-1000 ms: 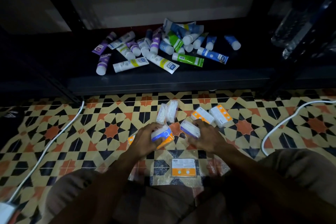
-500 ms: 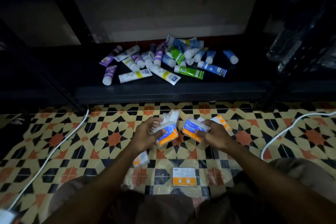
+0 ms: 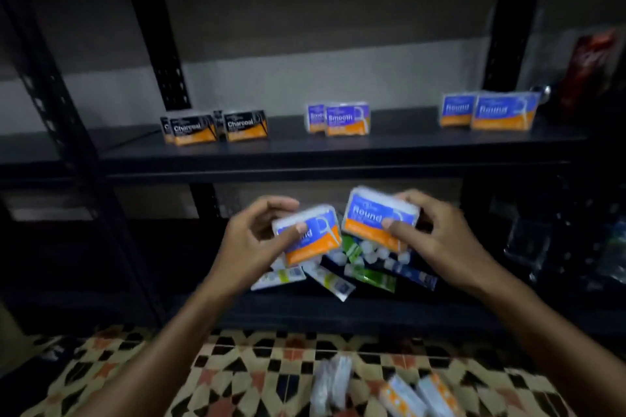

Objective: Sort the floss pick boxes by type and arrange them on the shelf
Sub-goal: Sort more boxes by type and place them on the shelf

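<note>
In front of the lower shelf opening, both hands are up, side by side, one box each. Left hand [image 3: 252, 240] grips left box [image 3: 316, 239]: thumb on front face, fingers curled over top edge. Box tilted, blue-over-orange label, word partly hidden by thumb. Right hand [image 3: 440, 240] grips right box [image 3: 369, 213]: thumb on lower front, fingers behind. Label reads "Round", box tilted a bit. The 2 boxes are near each other; contact can't be told. Both sit below the shelf [image 3: 372, 147] board, not on it.

On the shelf are 3 groups, well apart, all upright, labels fwd. Charcoal boxes [image 3: 216, 128] at left, black/orange, count unsure (blur). Smooth boxes [image 3: 345, 119] in the middle, 2. Round boxes [image 3: 493, 110] at right, 2. Red pack [image 3: 592, 68] at far right, past the rack post, too dark for detail.

On the lower shelf [image 3: 338, 313], behind the hands, is a heap of tubes [image 3: 371, 276]: white caps, green, blue and yellow labels, lying flat.

The floor [image 3: 254, 377] is patterned tile, btm of view. Clear packs [image 3: 330, 382] and 2 floor boxes [image 3: 403, 395] w/ orange marks lie just beside each other. All blurred.
</note>
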